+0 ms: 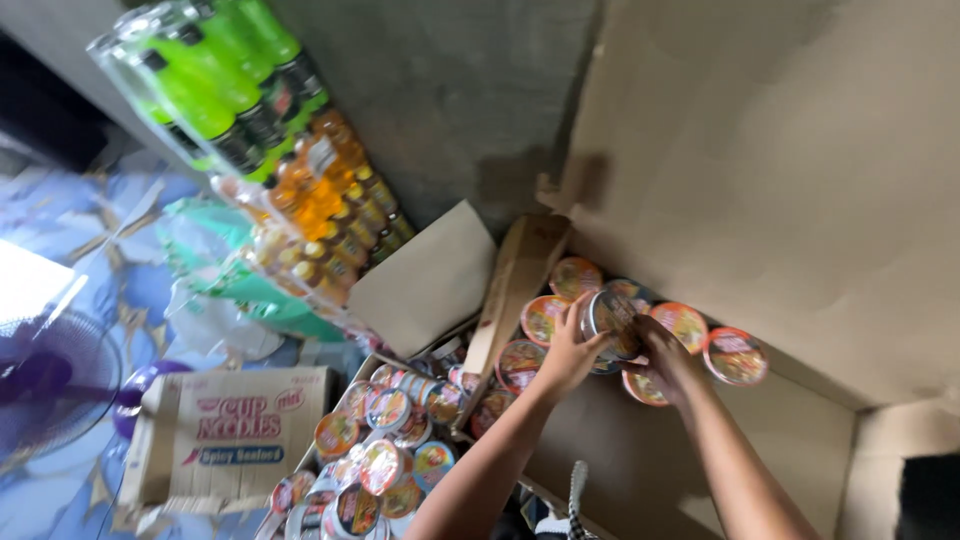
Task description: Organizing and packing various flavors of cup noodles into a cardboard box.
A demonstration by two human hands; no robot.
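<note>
Bare arms outstretched — left hand [568, 352] and right hand [660, 357] clasp one noodle cup [612, 318].

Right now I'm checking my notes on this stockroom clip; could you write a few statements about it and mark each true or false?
1. Both hands, left hand and right hand, hold one noodle cup. True.
2. The big cardboard box is packed full of cups. False: only a cluster sits at its far end.
3. The green drink bottles lie shrink-wrapped at upper left. True.
4. The open carton of noodle cups is empty. False: it holds many cups.
</note>
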